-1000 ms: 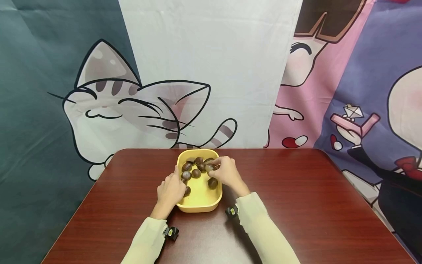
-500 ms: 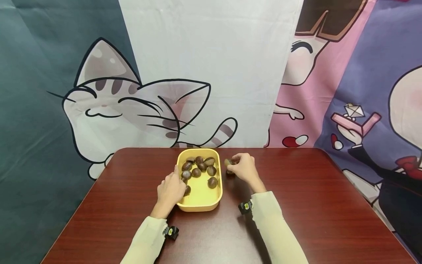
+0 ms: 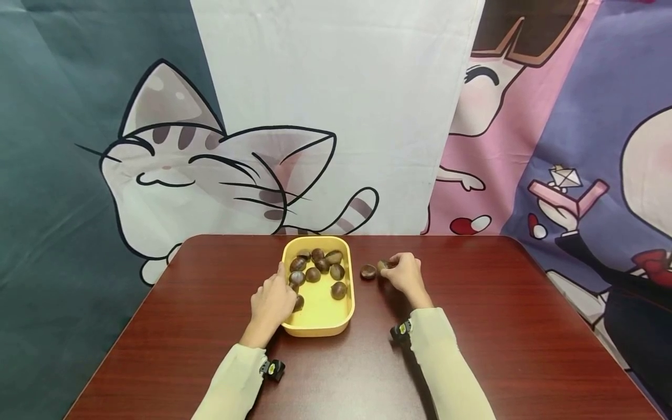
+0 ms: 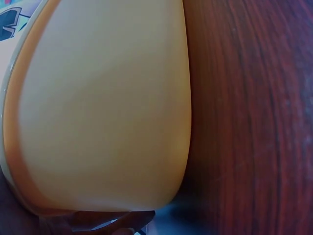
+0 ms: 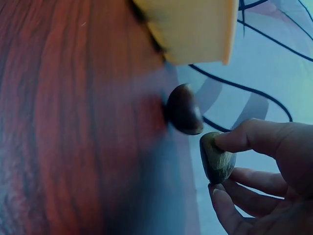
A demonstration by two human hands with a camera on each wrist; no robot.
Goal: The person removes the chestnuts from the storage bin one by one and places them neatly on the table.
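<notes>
My right hand [image 3: 406, 274] pinches a chestnut [image 5: 218, 157] between thumb and fingers, just above the table or touching it; I cannot tell which. Left of it, a single brown chestnut [image 3: 368, 272] lies on the table. My left hand [image 3: 273, 301] grips the left wall of a yellow rectangular tub [image 3: 317, 333], with the thumb and fingers on either side of the rim. Several chestnuts [image 3: 312, 275] sit in the tub, mostly toward its far end. The left hand partly hides those along the left wall. In the left wrist view, the tub's outer wall [image 4: 107, 107] fills most of the picture.
All of this stands on a dark red wooden table [image 3: 472, 326], with the tub near its far edge. Behind the table hangs a cartoon-printed cloth [image 3: 336, 116].
My right hand has moved out of the tub to the right. One chestnut now lies on the table, and the hand holds another beside it. The left hand has stayed put.
</notes>
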